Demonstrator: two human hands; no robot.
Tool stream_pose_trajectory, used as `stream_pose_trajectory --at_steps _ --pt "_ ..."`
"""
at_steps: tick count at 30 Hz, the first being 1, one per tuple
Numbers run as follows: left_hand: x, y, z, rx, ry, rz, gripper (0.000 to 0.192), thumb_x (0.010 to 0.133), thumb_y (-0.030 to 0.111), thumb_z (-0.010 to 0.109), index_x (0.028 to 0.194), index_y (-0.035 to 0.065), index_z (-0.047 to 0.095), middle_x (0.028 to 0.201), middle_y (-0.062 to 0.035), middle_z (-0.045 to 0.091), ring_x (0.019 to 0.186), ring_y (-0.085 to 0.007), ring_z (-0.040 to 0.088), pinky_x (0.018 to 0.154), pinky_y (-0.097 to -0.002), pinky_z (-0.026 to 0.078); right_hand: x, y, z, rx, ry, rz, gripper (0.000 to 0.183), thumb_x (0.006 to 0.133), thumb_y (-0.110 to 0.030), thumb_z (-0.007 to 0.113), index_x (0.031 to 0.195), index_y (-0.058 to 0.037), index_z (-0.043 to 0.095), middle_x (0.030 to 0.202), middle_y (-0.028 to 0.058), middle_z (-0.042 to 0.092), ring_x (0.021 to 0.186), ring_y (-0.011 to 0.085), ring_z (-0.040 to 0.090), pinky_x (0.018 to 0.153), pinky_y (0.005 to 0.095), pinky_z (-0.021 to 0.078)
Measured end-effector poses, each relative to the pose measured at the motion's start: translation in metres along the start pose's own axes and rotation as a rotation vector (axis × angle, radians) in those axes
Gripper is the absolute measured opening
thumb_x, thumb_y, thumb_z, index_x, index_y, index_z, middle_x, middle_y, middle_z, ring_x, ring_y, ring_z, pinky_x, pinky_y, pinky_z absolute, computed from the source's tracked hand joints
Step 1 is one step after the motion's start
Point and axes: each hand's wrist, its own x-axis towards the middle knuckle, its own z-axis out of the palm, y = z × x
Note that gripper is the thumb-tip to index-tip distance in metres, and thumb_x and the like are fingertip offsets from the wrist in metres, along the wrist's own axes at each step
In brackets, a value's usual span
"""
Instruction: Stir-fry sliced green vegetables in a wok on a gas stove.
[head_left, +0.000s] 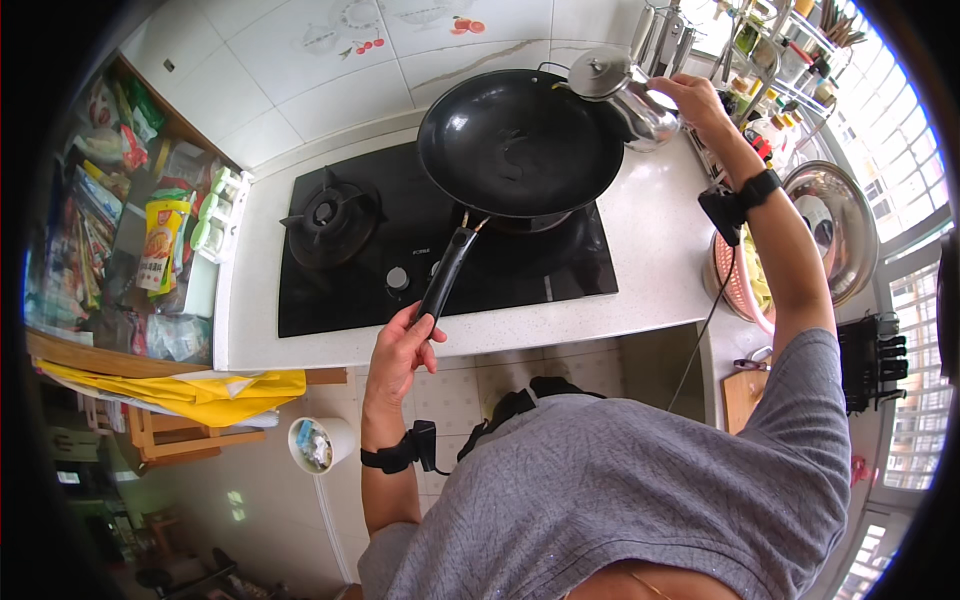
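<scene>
A black wok (525, 150) sits over the right burner of a black glass gas hob (352, 300), a small dark wet patch showing on its inside bottom. My left hand (409, 341) holds the end of the wok's black handle (448, 274). At the wok's right rim, my right hand (690, 101) grips the handle of a shiny metal pot with a lid (637, 112), which is tilted with its spout over the wok. Whether anything flows from the spout cannot be told.
Left of the wok is a bare burner (326, 214). Bottles and utensils stand on a metal rack (780, 97) at the right. Nearer are a pink basket (735, 277) with pale food pieces and a large metal lid (847, 225). Spice jars (214, 206) line the left wall.
</scene>
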Motion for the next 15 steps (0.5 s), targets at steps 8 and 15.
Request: stream_pose_trajectory --at_steps 8,15 --pt "0.001 0.003 0.0 0.022 -0.013 -0.008 0.042 0.085 0.022 0.056 0.117 -0.0024 0.044 0.076 -0.0084 0.058 0.044 -0.0073 0.047 0.041 -0.0194 0.039 -0.025 0.023 -0.039 -0.021 -0.037 0.013 0.031 0.075 -0.03 0.064 0.084 -0.0002 0.066 0.062 0.0003 0.054 0.053 0.0075 0.044 0.049 0.0232 0.0342" --pt "0.002 0.003 -0.001 0.028 -0.024 -0.005 0.043 0.085 0.022 0.056 0.118 -0.0028 0.044 0.076 -0.0084 0.058 0.044 -0.0072 0.047 0.041 -0.0189 0.039 -0.052 0.003 -0.04 0.076 -0.168 0.022 0.026 0.077 -0.026 0.066 0.079 -0.0007 0.066 0.062 -0.0001 0.055 0.057 0.0065 0.044 0.052 0.0238 0.0341"
